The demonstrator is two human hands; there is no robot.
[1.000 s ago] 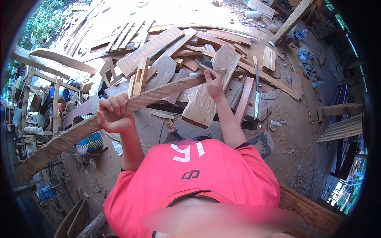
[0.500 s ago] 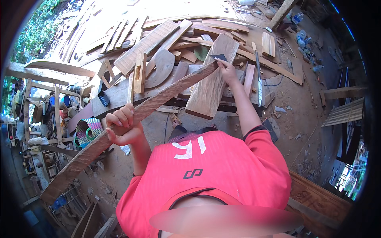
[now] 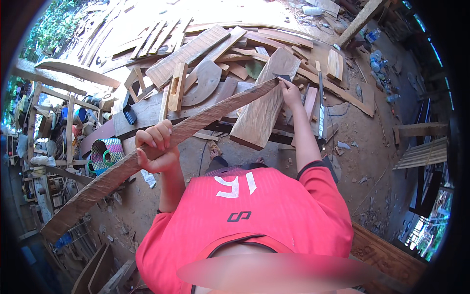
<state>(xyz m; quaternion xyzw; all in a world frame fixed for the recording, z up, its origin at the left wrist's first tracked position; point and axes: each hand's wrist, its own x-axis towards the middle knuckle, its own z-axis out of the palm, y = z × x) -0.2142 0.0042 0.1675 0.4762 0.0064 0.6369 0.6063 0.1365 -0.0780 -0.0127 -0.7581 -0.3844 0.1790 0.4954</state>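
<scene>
fingers (image 3: 155, 138) of your left hand (image 3: 157, 152) are curled shut around the long curved plank (image 3: 161, 144), gripping it a little below its middle, knuckles toward the camera. your right hand (image 3: 290, 93) is stretched forward with its fingers (image 3: 285, 84) pinched on the plank's far tip, close beside a small dark piece there that is too small to identify.

the plank's long axis runs on a diagonal: from the far upper right, at the right hand, down past the left hand to its free near end (image 3: 63, 220) at lower left, which hangs well out beyond your left side with nothing under it. the plank bows gently along that line and is held in the air above the bench (image 3: 147, 113), crossing over the bench's front edge.

just under the far tip, a broad pale board (image 3: 262, 110) leans against the bench, tilted, its lower end near the ground. a half-round cutout piece (image 3: 204, 83) and a slatted panel (image 3: 188, 53) lie behind on the pile of offcuts, apart from the plank.

of the two hands, the left sits nearer the plank's balance point; the right only steadies the tip.
</scene>
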